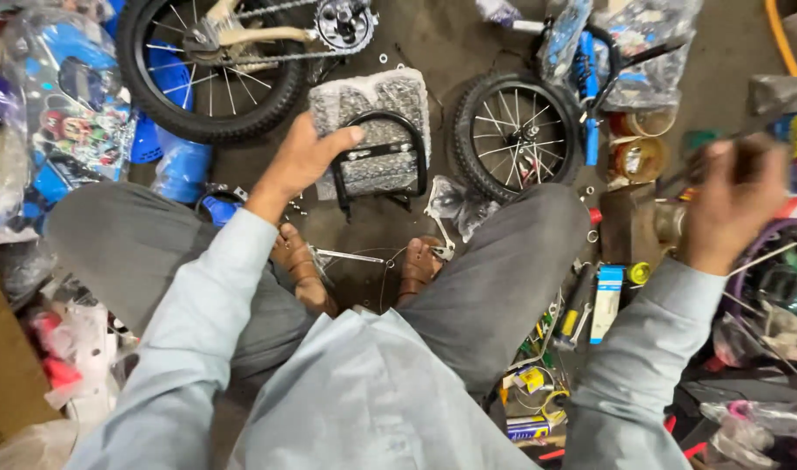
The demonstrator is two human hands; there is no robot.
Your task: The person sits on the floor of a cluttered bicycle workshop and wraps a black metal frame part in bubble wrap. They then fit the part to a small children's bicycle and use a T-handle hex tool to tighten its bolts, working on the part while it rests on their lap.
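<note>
My left hand (304, 159) reaches forward and rests on the left side of a black metal bracket (383, 157), which lies on a plastic-wrapped grey part (368, 100) on the floor; its fingers curl at the bracket's upper corner. Off to the right, my right hand (734, 202) is raised and blurred. It is closed on a thin dark rod-like tool (720, 152). Between my sandalled feet (420, 265) lie thin metal rods (351, 256).
A large spoked bicycle wheel with chain and sprocket (211, 65) lies ahead left. A smaller wheel (516, 130) with blue frame parts (590, 83) sits ahead right. Wrapped blue parts (72, 113), jars (638, 157), a screwdriver (575, 309), boxes and loose hardware crowd both sides.
</note>
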